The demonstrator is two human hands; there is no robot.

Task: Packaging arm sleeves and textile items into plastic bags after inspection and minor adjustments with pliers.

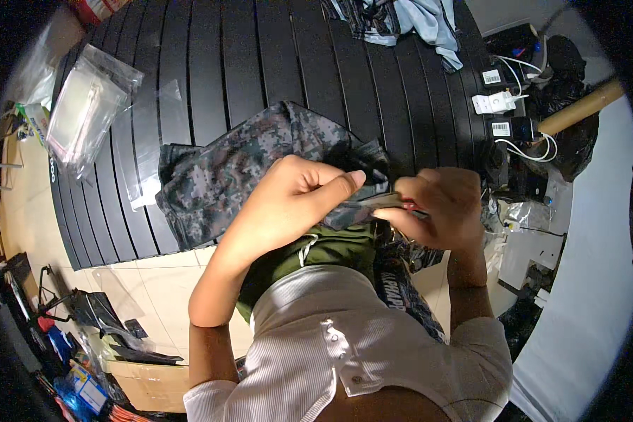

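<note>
A dark digital-camouflage garment (pixel 218 172) lies rumpled across the near part of the black table. My left hand (pixel 295 200) rests over it, thumb and forefinger pinched together on the cloth near its right edge. My right hand (pixel 443 207) is closed around a small bladed tool (pixel 385 200) with a red part, which looks like thread snips. Its pale metal end points left toward the garment's edge, close to my left thumb. My fingers hide most of the tool, and the right hand is slightly blurred.
Clear plastic bags (pixel 88 116) lie at the table's left. A light blue and black garment (pixel 422 28) sits at the far edge. White chargers with cables (pixel 496 103), black bags and a cardboard tube (pixel 584 107) crowd the right side. A cardboard box (pixel 148 385) stands on the floor at lower left.
</note>
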